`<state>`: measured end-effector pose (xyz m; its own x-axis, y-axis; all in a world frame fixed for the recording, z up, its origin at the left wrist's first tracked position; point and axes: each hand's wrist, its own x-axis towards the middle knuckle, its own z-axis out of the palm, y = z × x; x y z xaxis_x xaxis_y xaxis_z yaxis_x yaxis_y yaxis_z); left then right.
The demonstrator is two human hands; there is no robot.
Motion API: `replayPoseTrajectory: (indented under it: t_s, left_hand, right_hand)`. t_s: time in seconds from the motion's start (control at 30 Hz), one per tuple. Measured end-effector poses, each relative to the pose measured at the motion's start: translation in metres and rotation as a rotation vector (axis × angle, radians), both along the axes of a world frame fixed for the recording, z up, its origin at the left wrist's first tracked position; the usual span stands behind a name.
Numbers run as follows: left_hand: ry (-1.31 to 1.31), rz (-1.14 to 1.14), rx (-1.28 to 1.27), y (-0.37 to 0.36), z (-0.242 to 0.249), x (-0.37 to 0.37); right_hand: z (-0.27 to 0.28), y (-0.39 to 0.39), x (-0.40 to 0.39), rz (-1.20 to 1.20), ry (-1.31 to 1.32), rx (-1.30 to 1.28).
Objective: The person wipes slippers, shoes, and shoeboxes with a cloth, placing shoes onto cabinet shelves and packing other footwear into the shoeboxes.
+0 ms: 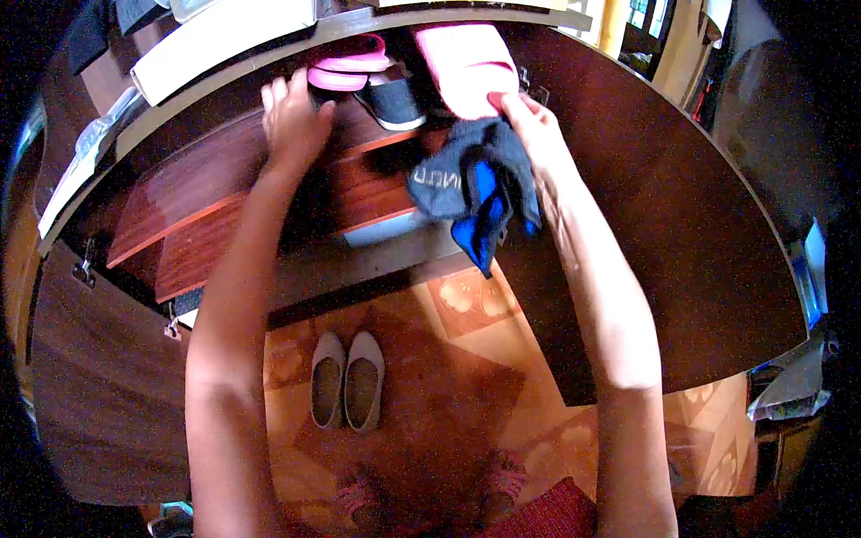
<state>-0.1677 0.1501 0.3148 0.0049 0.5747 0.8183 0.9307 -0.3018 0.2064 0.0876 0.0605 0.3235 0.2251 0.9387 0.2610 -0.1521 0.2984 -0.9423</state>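
Note:
My right hand [531,125] is closed, with a dark grey cloth [448,179] hanging beneath it. The cloth has pale letters and a bright blue side. The thumb of that hand lies on the near edge of a light pink slipper [462,67] inside the cabinet. My left hand [296,125] reaches into the cabinet with its thumb and fingers apart, right beside a pair of bright pink slippers [345,76]. Just right of these stands a dark shoe with a white sole [395,100], on the upper shelf [202,193].
A lower shelf [206,242] runs below the upper one. The dark cabinet door [664,206] swings out on the right, another door panel [99,377] on the left. Beige flat shoes [363,381] stand on the patterned floor near my feet. White items [224,45] lie on the cabinet top.

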Motion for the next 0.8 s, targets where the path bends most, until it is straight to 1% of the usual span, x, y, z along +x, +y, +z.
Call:
replayPoseTrajectory:
  t_s: [0.07, 0.1, 0.17, 0.2, 0.23, 0.27, 0.3, 0.37, 0.5, 0.57, 0.6, 0.63, 0.7, 0.73, 0.8]
  left_hand:
    - [0.059, -0.063, -0.052, 0.018, -0.008, -0.016]
    - [0.060, -0.062, -0.051, 0.023, -0.009, -0.021]
    - [0.003, -0.235, -0.060, 0.030, -0.013, -0.028]
    - [0.003, -0.234, -0.061, 0.031, -0.013, -0.027]
    - [-0.030, -0.258, -0.058, 0.032, -0.014, -0.026]
    - [-0.064, -0.280, -0.055, 0.033, -0.014, -0.025]
    - [-0.065, -0.276, -0.055, 0.031, -0.014, -0.023]
    - [-0.099, -0.263, -0.048, 0.027, -0.013, -0.020]
    - [-0.130, -0.215, 0.007, 0.037, -0.019, -0.020]
    - [-0.070, -0.235, 0.117, 0.041, -0.020, -0.021]
    - [-0.070, -0.234, 0.114, 0.042, -0.023, -0.020]
    - [-0.081, -0.247, 0.111, 0.041, -0.023, -0.018]
    - [-0.092, -0.257, 0.111, 0.039, -0.022, -0.015]
    - [-0.098, -0.263, 0.114, 0.039, -0.022, -0.012]
    - [-0.101, -0.264, 0.117, 0.041, -0.023, -0.012]
  right_hand:
    - [0.010, 0.013, 0.000, -0.002, -0.008, -0.006]
    - [0.014, 0.018, -0.003, -0.040, -0.004, -0.008]
    - [0.015, 0.040, 0.001, -0.067, -0.059, -0.071]
    - [0.017, 0.047, 0.001, -0.088, -0.082, -0.074]
    - [0.019, 0.052, 0.001, -0.105, -0.062, -0.061]
    - [0.020, 0.057, 0.002, -0.071, -0.006, -0.076]
    - [0.022, 0.065, 0.006, -0.036, 0.050, -0.090]
    - [0.019, 0.078, 0.008, -0.026, 0.039, -0.097]
    - [0.023, 0.086, 0.005, -0.054, 0.111, -0.137]
    - [0.031, 0.090, 0.000, -0.100, 0.056, -0.127]
    - [0.035, 0.090, 0.000, -0.137, -0.006, -0.165]
    - [0.033, 0.097, 0.002, -0.136, -0.007, -0.167]
    - [0.033, 0.114, 0.003, -0.226, 0.029, -0.148]
    - [0.034, 0.120, 0.005, -0.243, -0.027, -0.232]
    - [0.034, 0.126, 0.005, -0.236, -0.064, -0.288]
